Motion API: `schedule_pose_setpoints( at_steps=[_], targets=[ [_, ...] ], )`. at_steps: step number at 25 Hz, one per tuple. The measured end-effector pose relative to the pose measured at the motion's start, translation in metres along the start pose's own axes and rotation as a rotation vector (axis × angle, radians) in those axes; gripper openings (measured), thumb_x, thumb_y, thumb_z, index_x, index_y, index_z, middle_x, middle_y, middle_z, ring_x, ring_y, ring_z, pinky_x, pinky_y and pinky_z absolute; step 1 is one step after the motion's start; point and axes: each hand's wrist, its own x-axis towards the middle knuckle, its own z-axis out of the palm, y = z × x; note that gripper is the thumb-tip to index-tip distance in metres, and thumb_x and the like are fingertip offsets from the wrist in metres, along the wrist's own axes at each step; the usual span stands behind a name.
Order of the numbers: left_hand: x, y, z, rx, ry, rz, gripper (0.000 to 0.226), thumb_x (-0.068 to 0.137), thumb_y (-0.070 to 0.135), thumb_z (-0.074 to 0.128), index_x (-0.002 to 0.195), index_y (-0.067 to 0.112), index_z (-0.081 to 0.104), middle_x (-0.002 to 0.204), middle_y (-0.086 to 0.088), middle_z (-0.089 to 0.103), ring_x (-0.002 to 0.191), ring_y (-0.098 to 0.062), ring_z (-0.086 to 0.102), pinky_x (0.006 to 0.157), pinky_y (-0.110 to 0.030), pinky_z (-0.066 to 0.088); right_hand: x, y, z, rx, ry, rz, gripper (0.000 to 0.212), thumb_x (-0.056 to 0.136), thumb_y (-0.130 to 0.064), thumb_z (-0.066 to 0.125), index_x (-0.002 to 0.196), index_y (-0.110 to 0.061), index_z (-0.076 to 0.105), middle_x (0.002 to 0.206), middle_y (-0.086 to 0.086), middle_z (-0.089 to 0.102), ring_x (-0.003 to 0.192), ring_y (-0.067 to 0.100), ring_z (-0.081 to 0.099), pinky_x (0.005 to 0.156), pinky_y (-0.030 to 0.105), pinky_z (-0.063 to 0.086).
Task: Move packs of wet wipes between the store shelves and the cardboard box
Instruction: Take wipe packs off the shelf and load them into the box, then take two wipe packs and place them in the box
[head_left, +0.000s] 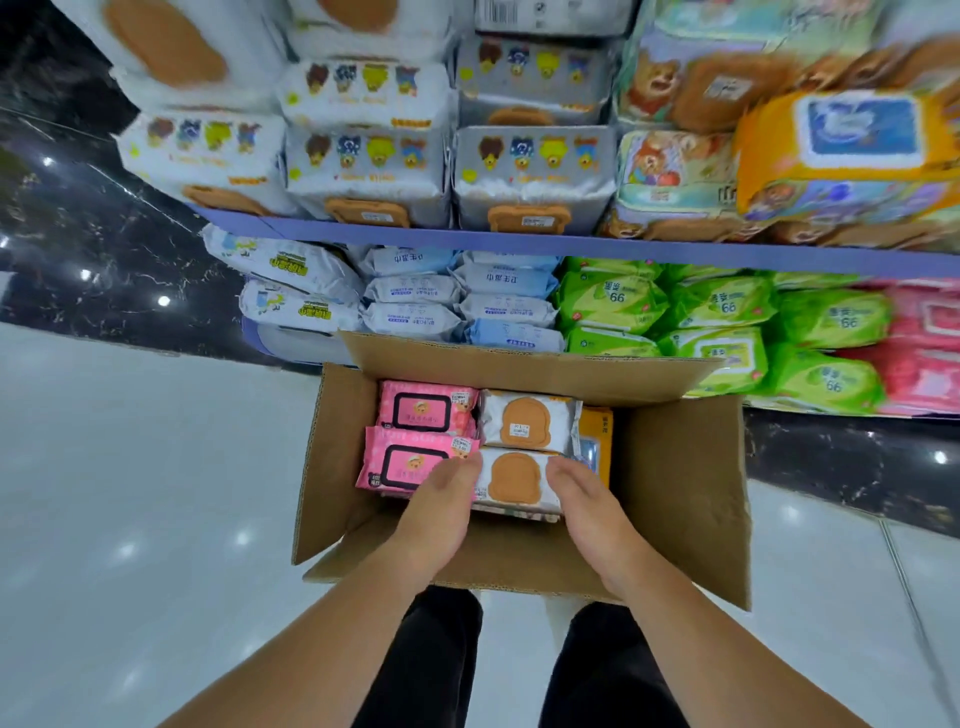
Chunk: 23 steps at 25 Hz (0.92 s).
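Note:
An open cardboard box (680, 483) stands on the floor below the shelves. Inside lie two pink wipes packs (423, 408), two white packs with tan lids and an orange pack (597, 436) at the right. My left hand (441, 506) and my right hand (584, 501) both reach into the box. They grip the near white pack (514, 478) by its left and right ends, fingers curled over its edges.
The upper shelf (467, 240) carries white packs with cartoon prints (535, 171) and bear-print packs at the right. The lower shelf holds blue-white packs (457, 301), green packs (722, 317) and pink packs (924, 353). Glossy floor lies on both sides of the box.

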Motion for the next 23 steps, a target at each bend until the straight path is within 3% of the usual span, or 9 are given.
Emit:
schedule_pose_setpoints(
  at_steps=[3, 5, 7, 11, 16, 20, 23],
  targets=[
    [-0.046, 0.029, -0.009, 0.081, -0.006, 0.127, 0.052, 0.107, 0.052, 0.035, 0.152, 0.030, 0.042, 0.147, 0.007, 0.047, 0.137, -0.016, 0.040, 0.109, -0.034, 0.029, -0.039, -0.032, -0.010, -0.003, 0.033, -0.023, 0.043, 0.105, -0.050, 0.038, 0.145, -0.038, 0.045, 0.142, -0.011, 0.044, 0.118, 0.009, 0.041, 0.093, 0.022, 0.037],
    [-0.083, 0.051, -0.018, 0.074, 0.004, 0.188, 0.042, 0.108, 0.049, 0.034, 0.145, 0.033, 0.047, 0.134, 0.009, 0.050, 0.124, -0.012, 0.046, 0.102, -0.030, 0.030, -0.072, -0.058, -0.017, -0.002, 0.055, -0.062, 0.043, 0.103, -0.053, 0.039, 0.143, -0.040, 0.047, 0.143, -0.009, 0.047, 0.119, 0.012, 0.045, 0.101, 0.030, 0.039],
    [-0.117, 0.073, -0.028, 0.044, 0.024, 0.241, 0.028, 0.108, 0.048, 0.036, 0.126, 0.037, 0.053, 0.130, 0.012, 0.053, 0.119, -0.010, 0.049, 0.106, -0.030, 0.034, -0.102, -0.084, -0.022, 0.049, 0.064, -0.114, 0.042, 0.103, -0.050, 0.041, 0.142, -0.037, 0.048, 0.146, -0.007, 0.048, 0.127, 0.014, 0.047, 0.112, 0.036, 0.038],
    [-0.175, 0.123, -0.048, 0.019, 0.054, 0.371, 0.050, 0.106, 0.052, 0.040, 0.150, 0.030, 0.045, 0.153, 0.006, 0.046, 0.140, -0.017, 0.041, 0.120, -0.040, 0.030, -0.165, -0.142, -0.031, 0.064, 0.070, -0.252, 0.045, 0.106, -0.045, 0.039, 0.149, -0.033, 0.040, 0.155, -0.006, 0.039, 0.140, 0.016, 0.038, 0.112, 0.033, 0.033],
    [-0.230, 0.198, -0.057, 0.030, -0.004, 0.536, 0.054, 0.108, 0.050, 0.035, 0.156, 0.026, 0.037, 0.161, 0.004, 0.036, 0.148, -0.020, 0.033, 0.117, -0.038, 0.027, -0.223, -0.209, -0.054, 0.145, 0.163, -0.385, 0.047, 0.106, -0.043, 0.039, 0.151, -0.029, 0.039, 0.157, -0.006, 0.037, 0.144, 0.017, 0.036, 0.110, 0.030, 0.031],
    [-0.245, 0.253, -0.030, 0.068, -0.060, 0.623, 0.053, 0.106, 0.053, 0.037, 0.154, 0.030, 0.040, 0.161, 0.005, 0.038, 0.140, -0.016, 0.041, 0.105, -0.035, 0.033, -0.236, -0.248, -0.108, 0.212, 0.220, -0.487, 0.047, 0.105, -0.046, 0.041, 0.150, -0.031, 0.040, 0.159, -0.007, 0.035, 0.145, 0.017, 0.036, 0.120, 0.043, 0.031],
    [-0.244, 0.287, 0.012, 0.084, -0.073, 0.636, 0.054, 0.106, 0.053, 0.039, 0.154, 0.029, 0.040, 0.160, 0.005, 0.038, 0.144, -0.016, 0.039, 0.107, -0.034, 0.030, -0.228, -0.264, -0.169, 0.223, 0.246, -0.526, 0.048, 0.105, -0.046, 0.041, 0.151, -0.030, 0.039, 0.157, -0.009, 0.035, 0.143, 0.017, 0.037, 0.112, 0.039, 0.037]
  ],
)
